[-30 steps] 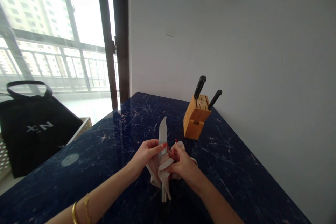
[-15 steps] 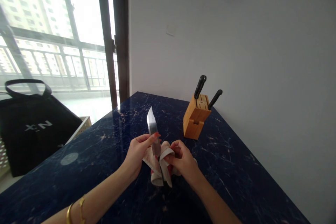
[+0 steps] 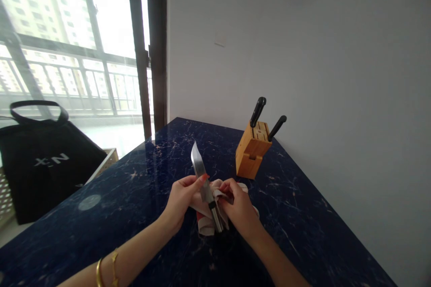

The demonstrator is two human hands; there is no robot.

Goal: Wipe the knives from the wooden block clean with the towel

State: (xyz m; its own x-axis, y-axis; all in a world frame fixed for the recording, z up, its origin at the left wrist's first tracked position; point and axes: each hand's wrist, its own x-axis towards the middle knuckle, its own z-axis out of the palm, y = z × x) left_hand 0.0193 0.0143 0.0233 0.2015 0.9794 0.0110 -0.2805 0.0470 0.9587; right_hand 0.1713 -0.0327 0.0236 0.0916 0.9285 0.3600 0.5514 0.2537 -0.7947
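A kitchen knife (image 3: 198,164) points away from me, blade tip up and slightly left, its dark handle toward me. My left hand (image 3: 182,199) pinches the blade between thumb and fingers. Beneath and beside the knife bunches a pale cloth (image 3: 205,226) with red patches. My right hand (image 3: 240,206) grips a fold of this cloth close to the right side of the blade's base. Part of the cloth is hidden behind both hands.
A wooden knife block (image 3: 251,152) with two black-handled knives stands beyond my right hand, near the wall. The dark blue marbled table (image 3: 134,188) lies under everything. A black bag (image 3: 50,166) is at the left, by the window.
The knife has shifted slightly right and tilted, and its handle now shows where the cloth covered it. The fold in my right hand has moved off the handle.
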